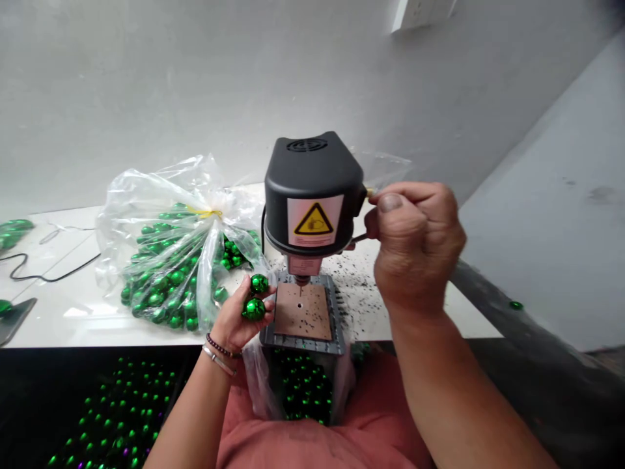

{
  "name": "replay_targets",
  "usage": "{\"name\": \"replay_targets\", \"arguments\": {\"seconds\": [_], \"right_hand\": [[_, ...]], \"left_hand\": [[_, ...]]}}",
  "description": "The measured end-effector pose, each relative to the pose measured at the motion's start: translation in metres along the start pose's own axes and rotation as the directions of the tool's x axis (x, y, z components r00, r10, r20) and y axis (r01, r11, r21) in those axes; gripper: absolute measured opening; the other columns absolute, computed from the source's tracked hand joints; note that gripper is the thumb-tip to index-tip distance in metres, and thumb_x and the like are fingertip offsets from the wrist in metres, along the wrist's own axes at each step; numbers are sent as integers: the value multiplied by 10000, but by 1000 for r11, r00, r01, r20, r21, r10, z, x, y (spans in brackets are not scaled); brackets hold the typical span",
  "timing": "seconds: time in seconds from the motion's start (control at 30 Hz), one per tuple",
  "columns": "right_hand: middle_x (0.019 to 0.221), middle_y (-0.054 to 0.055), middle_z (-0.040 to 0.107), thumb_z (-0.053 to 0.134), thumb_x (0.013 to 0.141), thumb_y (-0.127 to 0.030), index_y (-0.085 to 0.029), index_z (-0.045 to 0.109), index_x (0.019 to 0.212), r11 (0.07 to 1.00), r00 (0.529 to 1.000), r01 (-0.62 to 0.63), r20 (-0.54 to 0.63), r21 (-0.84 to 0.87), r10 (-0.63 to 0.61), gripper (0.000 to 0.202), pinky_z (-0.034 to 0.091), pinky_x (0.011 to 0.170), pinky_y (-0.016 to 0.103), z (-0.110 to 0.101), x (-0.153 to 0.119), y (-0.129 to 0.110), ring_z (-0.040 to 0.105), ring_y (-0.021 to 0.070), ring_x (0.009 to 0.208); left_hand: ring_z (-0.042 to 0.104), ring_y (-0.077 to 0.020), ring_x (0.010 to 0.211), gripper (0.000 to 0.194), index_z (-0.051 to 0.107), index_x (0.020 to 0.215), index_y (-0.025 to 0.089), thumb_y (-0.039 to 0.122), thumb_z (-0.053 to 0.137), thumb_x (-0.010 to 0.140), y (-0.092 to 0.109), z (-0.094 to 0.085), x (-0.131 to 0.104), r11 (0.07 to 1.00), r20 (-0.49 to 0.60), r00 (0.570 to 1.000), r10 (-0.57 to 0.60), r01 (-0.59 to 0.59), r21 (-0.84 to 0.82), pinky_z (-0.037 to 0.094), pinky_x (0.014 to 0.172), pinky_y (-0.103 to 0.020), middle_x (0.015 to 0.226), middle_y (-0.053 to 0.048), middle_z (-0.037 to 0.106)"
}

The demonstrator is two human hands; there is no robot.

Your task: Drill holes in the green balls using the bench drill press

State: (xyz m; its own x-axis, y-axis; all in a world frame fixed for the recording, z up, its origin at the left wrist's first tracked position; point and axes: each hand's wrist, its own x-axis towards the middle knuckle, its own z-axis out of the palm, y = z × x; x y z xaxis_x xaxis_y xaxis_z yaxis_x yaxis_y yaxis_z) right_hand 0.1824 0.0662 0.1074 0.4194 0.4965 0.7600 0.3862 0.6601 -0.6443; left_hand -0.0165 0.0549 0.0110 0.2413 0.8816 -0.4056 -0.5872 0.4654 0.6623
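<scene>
My left hand (243,314) is curled palm-up around two shiny green balls (254,309), just left of the drill press base. My right hand (418,238) is closed on the feed lever (360,238) at the right side of the black drill press (312,169). The thin drill bit (301,290) points down, above a brown board (303,311) with a small hole in its middle. No ball lies on the board. Dark shavings are scattered over the board and beside it.
A clear plastic bag (146,189) of green balls, tied with yellow, lies on the white table (78,312). More balls fill an open bag (300,384) below the base. A black cable (58,273) runs at the left. One ball (515,305) lies at the right.
</scene>
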Motion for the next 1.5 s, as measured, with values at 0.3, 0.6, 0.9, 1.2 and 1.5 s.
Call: {"name": "replay_targets", "arguments": {"seconds": [0.3,0.6,0.9,1.2,1.5], "right_hand": [[664,-51,479,423,825,-312,-197,513,786,998,997,18,69,61,-22,150,385,456,149,-2,0,-2,427,17,529],[704,-47,477,377,851,-341,-204,467,801,1000,993,21,115,3,-21,172,428,488,156,-4,0,-4,433,9,522],[662,-59,461,374,856,-342,-208,462,803,998,993,63,102,-16,-61,169,385,486,155,-5,0,-2,421,2,497],[623,-66,430,380,849,-331,-197,461,797,997,991,82,106,7,-83,165,366,497,159,-7,-1,-3,393,7,508],[724,-51,475,388,843,-331,-190,482,783,995,992,86,94,-48,-82,180,406,591,160,-11,-2,-6,430,5,577]], "left_hand": [[548,-83,544,155,525,846,147,272,574,766,-29,7,1,988,-8,994,-114,114,104,422,443,-187,821,-48,611],[635,-138,720,86,552,811,122,150,577,734,-29,10,1,982,-97,986,-136,148,118,488,521,-184,810,-64,623],[589,-100,544,262,544,810,141,362,635,704,-33,10,3,898,-90,996,-3,43,439,384,417,-154,646,-3,585],[546,-96,502,387,580,1007,200,415,595,687,-35,12,18,342,-7,948,317,-108,933,433,491,-216,809,-6,650],[599,-197,816,384,610,1021,209,379,602,677,-29,11,17,-98,108,924,366,-77,992,443,727,-294,919,-44,668]]}}
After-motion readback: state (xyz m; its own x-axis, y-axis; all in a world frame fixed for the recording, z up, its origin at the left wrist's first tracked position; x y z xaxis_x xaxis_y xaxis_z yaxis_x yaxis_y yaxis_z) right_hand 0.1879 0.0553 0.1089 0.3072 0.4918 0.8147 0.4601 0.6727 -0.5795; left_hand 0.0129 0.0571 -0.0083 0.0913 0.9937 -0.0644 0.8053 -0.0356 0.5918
